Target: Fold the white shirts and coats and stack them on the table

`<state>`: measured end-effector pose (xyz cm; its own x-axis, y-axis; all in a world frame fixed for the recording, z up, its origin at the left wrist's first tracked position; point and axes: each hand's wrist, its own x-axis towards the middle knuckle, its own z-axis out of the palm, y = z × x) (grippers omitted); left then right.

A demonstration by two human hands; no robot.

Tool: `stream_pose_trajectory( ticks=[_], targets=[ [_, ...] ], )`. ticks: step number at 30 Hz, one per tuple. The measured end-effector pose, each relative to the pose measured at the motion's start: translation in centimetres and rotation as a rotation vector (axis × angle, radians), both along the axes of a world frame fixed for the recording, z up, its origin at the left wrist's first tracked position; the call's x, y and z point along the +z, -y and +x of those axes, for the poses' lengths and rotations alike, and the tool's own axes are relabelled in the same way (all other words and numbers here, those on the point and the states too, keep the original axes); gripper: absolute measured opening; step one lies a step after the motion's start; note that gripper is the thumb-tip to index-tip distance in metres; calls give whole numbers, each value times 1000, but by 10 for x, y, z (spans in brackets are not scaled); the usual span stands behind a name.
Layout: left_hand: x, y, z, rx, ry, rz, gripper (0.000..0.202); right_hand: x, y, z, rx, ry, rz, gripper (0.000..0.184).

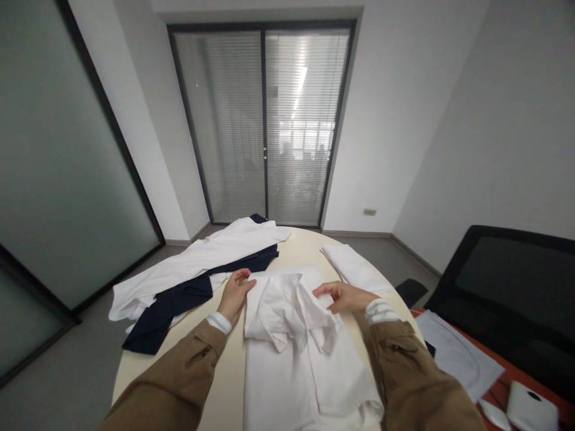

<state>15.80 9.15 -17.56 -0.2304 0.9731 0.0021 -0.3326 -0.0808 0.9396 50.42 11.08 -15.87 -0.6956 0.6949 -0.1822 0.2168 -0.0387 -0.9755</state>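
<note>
A white shirt (287, 353) lies on the round cream table (299, 248), its upper part bunched and folded over. My left hand (236, 294) touches the shirt's left edge, with the fingers bent against the cloth. My right hand (344, 297) rests on the folded fabric at the shirt's right side, its thumb and fingers apart. A folded white cloth (354, 269) lies just beyond my right hand. Beyond my left hand, a white garment (193, 269) and a navy garment (175, 305) lie overlapping and partly hang past the table's edge.
A black chair (507, 281) stands at the right beside an orange-edged desk (449, 320) holding papers (458, 353) and white objects (532, 407). Behind the table is a glass door with blinds (265, 126). A frosted glass wall (63, 161) runs along the left.
</note>
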Motion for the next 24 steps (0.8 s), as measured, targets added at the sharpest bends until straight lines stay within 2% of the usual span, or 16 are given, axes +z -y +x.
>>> stream_pose_trajectory(
  ticks=[3, 6, 8, 12, 14, 17, 19, 22, 24],
  targets=[
    [-1, 4, 2, -9, -38, -178, 58, 1, 0, 0, 4, 34, -12, 58],
    [1, 9, 4, -149, -59, -246, 55, 5, 0, -2, -33, 9, 54, 48],
    [4, 12, 6, -271, -19, -234, 52, 6, -2, -5, -75, -36, 89, 47],
    [10, 17, 6, -470, 82, -124, 53, -1, -8, -7, -268, -85, 176, 47],
    [13, 17, 4, -523, 119, -129, 51, -4, -9, -5, -230, -40, 145, 51],
    [17, 16, 1, -523, 203, -242, 39, -3, -6, -4, -122, 5, 27, 58],
    [19, 14, 3, -511, 261, -324, 32, -1, -4, -5, -214, 13, 18, 56],
    [21, 10, 8, -558, 295, -404, 32, -1, -8, -9, -458, 44, 147, 52],
    [22, 8, 11, -610, 312, -434, 34, -6, -13, -10, -541, 43, 228, 56]
  ],
)
